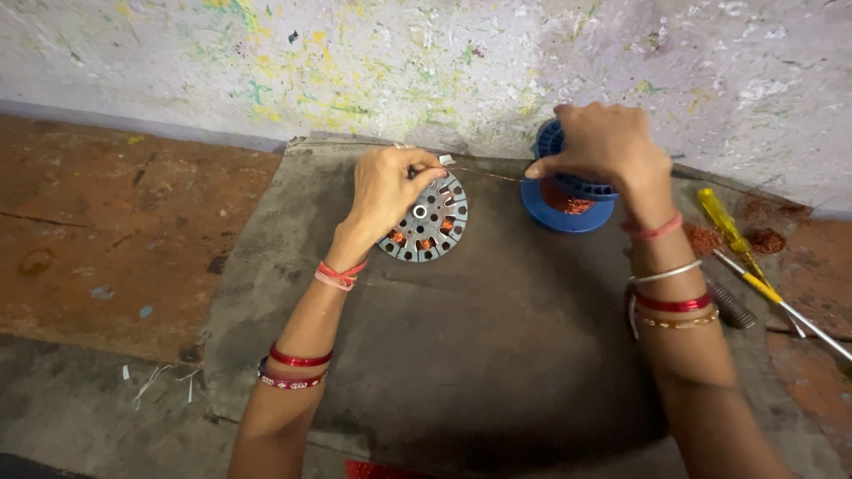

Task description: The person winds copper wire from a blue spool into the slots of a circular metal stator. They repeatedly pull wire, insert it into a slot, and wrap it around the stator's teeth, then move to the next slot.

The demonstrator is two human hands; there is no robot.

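I see bare forearms, no sleeves. My left hand [388, 186] wears red thread at the wrist and red bangles; my right hand [603, 142] red thread, silver, red and gold bangles.

Workshop floor: we recorded a paint-spattered plaster wall [426, 62], yellow-handled screwdrivers [741, 248], a blue plastic copper-wire spool [568, 191] and a grey slotted metal stator [426, 222].

Pretty soft, even light is thrown from above, with the paint-spattered wall [426, 62] lit brightest. A dark shadow is cast over the near edge of the grey mat [497, 355]. Corners are dimmed and slightly bent; no glare is seen.
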